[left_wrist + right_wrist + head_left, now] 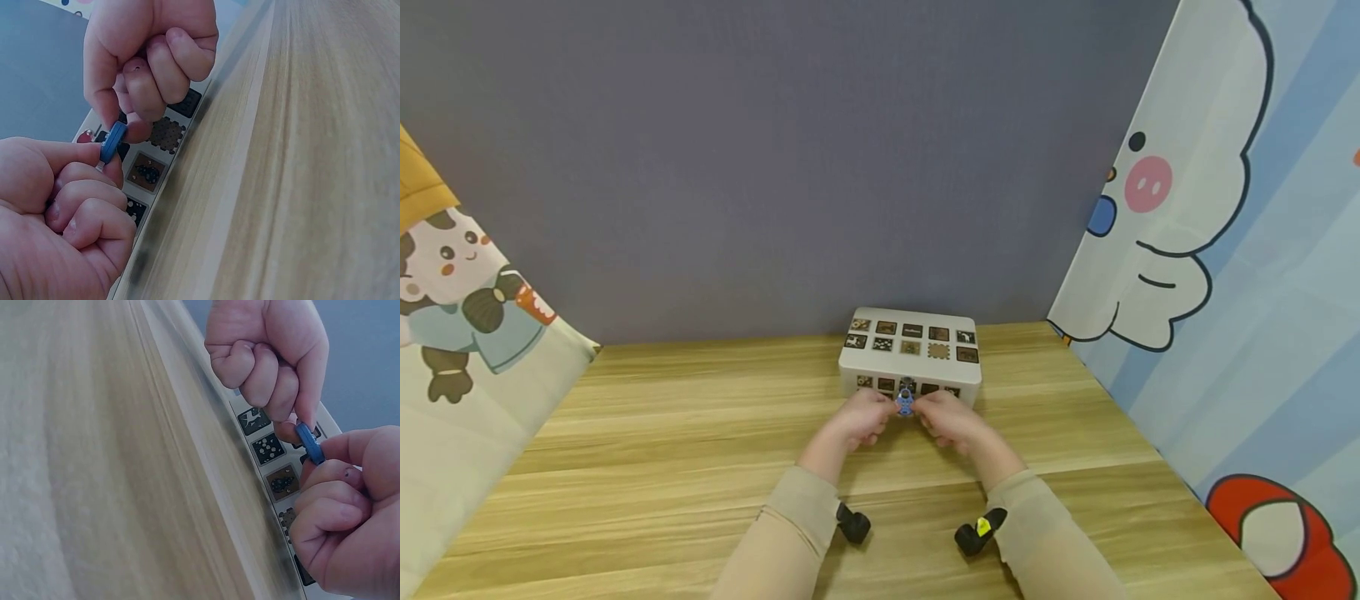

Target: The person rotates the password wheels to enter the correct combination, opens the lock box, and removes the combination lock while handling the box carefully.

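Note:
A small blue padlock (905,403) with a metal shackle is at the front of a white lidded box (910,367) printed with dark square pictures. My left hand (863,414) pinches its left side between thumb and forefinger, the other fingers curled in. From the opposite side, my right hand (949,417) pinches it the same way. Edge-on, the padlock (113,142) shows between both sets of fingertips in the left wrist view. Fingers partly cover it in the right wrist view too. Whether the shackle is locked cannot be made out.
The box stands on a wood-grain table (700,442), near a grey partition (760,167) at the back. Cartoon-printed panels (1195,250) rise on both sides. Black wrist-worn devices (852,523) sit at both cuffs.

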Demonstrator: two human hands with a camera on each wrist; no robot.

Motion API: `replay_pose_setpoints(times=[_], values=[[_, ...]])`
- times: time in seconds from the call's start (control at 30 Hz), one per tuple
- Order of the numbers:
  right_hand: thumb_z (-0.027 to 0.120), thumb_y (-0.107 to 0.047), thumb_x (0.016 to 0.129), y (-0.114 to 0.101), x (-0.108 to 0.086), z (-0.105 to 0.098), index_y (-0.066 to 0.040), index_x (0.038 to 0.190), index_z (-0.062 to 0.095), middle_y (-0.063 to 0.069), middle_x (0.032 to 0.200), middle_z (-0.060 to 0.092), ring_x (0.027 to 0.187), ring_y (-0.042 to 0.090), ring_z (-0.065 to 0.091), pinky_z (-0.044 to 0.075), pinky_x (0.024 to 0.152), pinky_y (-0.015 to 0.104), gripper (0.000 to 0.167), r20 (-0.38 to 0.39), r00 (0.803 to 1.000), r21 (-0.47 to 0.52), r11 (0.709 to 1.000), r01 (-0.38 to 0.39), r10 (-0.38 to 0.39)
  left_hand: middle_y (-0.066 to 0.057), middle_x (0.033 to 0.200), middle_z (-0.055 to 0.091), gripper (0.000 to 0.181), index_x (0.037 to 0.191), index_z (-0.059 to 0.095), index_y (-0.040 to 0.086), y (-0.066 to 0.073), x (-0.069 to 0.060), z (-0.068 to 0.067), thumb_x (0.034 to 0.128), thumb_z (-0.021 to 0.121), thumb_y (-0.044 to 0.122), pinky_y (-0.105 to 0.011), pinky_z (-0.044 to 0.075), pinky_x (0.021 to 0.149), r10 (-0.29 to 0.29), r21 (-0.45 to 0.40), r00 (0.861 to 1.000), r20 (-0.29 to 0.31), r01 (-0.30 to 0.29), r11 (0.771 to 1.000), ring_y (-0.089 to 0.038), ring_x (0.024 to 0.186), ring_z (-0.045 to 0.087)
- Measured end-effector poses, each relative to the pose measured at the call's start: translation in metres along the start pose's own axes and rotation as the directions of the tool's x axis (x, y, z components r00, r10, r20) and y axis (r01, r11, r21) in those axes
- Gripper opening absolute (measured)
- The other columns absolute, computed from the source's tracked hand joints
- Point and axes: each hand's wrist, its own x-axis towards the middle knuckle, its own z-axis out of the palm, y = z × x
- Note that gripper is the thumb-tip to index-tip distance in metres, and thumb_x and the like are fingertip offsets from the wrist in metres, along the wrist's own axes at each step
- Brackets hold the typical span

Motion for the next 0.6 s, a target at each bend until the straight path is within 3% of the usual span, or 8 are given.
replay_pose_setpoints(times=[0.27,0.6], values=[[0.052,-0.022,0.103,0.0005,0.0003,0.0001,0.003,0.09,0.063,-0.005,0.057,0.038,0.046,0.009,0.029,0.026,0.041,0.022,0.03,-0.011,1.0,0.012,1.0,-0.002,0.002,0.009,0.052,0.03,0.029,0.106,0.068,-0.011,0.0018,-0.001,0.0006,0.1025,0.056,0.015,-0.021,0.028,0.042,0.006,-0.012,1.0,0.006,-0.006,1.0,-0.007,0.044,0.028],[0.049,-0.023,0.104,0.0016,0.0009,0.0004,0.003,0.088,0.06,-0.005,0.054,0.036,0.044,0.009,0.027,0.025,0.04,0.023,0.033,-0.004,1.0,0.031,0.999,-0.015,0.015,0.008,0.052,0.03,0.03,0.107,0.067,-0.011,0.0006,0.0006,0.0006,0.1027,0.056,0.015,-0.021,0.028,0.042,0.002,-0.017,1.0,0.014,-0.002,1.0,-0.007,0.044,0.028]])
